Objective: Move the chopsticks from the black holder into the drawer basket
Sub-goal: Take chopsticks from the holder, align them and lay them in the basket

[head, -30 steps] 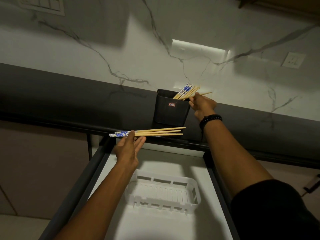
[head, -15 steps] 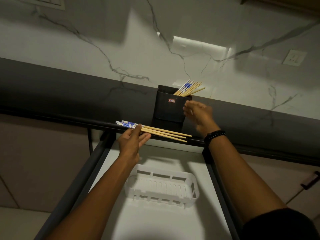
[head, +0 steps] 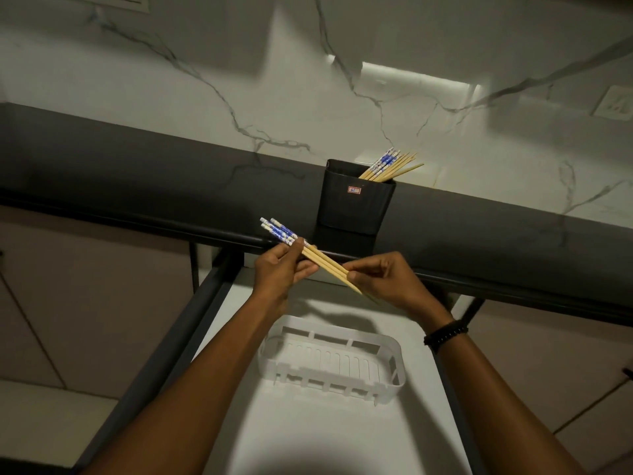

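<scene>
A black holder (head: pixel 356 207) stands on the dark counter with several wooden chopsticks (head: pixel 390 166) leaning out of its right corner. My left hand (head: pixel 281 269) grips a bundle of chopsticks (head: pixel 322 264) with blue-patterned tops; the bundle slants down to the right. My right hand (head: pixel 383 279) pinches the same bundle near its thin tips. Both hands hover above the open drawer, just behind the white slotted basket (head: pixel 394 351), which holds nothing.
The dark counter edge (head: pixel 171 221) runs across the view over the open drawer's white floor (head: pixel 308 430). Dark drawer rails (head: pixel 191 323) flank it. A marble wall (head: pixel 239 80) rises behind, with a socket (head: pixel 615 102) at right.
My right hand left the holder, came down to the left and took the tips of the bundle. The bundle tilted from level to slanting down to the right.
</scene>
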